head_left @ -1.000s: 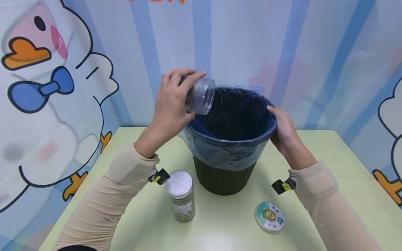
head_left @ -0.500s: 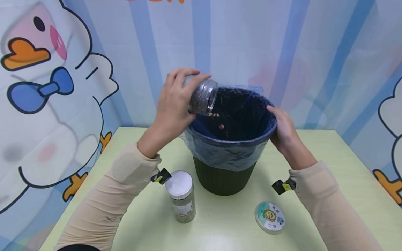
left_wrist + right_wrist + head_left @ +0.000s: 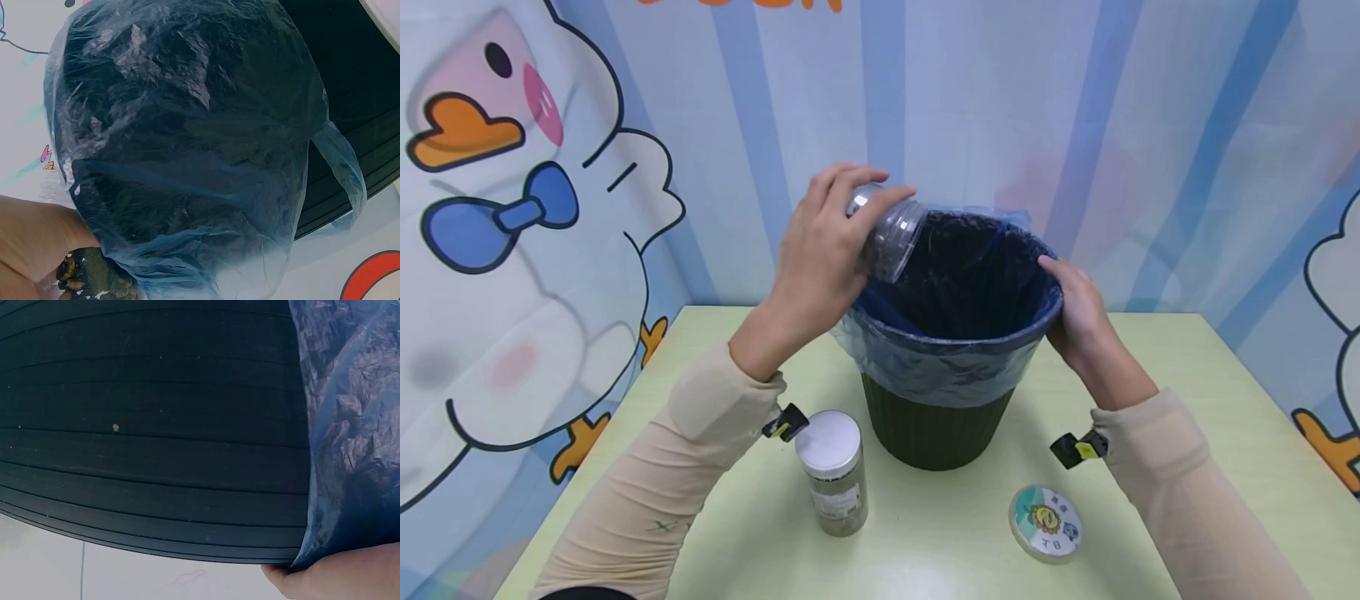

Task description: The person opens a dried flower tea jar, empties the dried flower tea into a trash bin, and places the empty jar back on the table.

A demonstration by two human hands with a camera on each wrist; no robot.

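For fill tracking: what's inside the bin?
Inside the bin, only dark liner shows. Bottom and any contents hidden behind front rim; jar in left hand covers some rim.

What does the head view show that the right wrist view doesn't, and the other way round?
Only the head view: the left hand holding the tilted jar, the lidded jar and the round printed disc. Only the right wrist view: a small pale speck on the bin. Both: the bin, its bluish liner and the right hand.
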